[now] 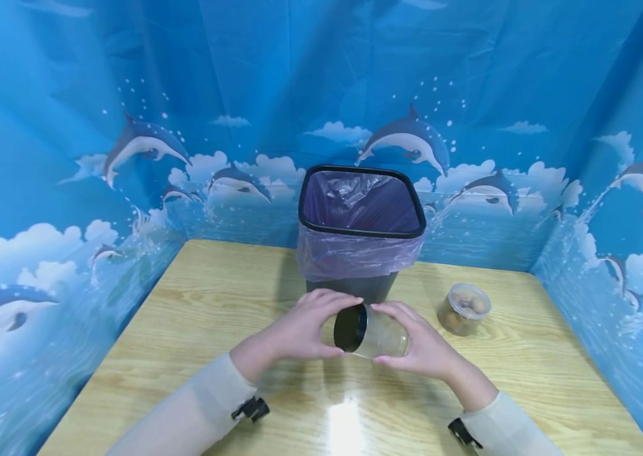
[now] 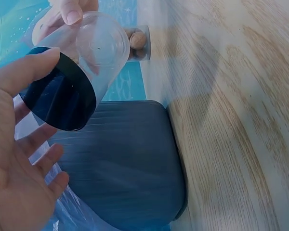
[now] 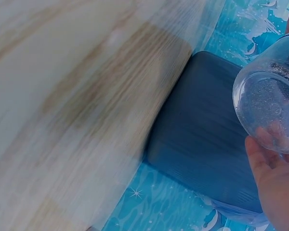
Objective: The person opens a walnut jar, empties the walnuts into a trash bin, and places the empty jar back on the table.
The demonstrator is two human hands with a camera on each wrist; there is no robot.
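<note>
A clear jar with a black lid lies sideways in the air between both hands, in front of the bin. My left hand holds the lid end, thumb and fingers spread around its rim. In the left wrist view the thumb presses on the black lid, while the other fingers sit behind and below it. The right hand grips the jar's body near its base. Through the clear base, dark specks show in the right wrist view.
A dark bin lined with a purple bag stands at the table's back. To its right sits a small clear tub of round brown things. Blue dolphin-print curtains surround the wooden table.
</note>
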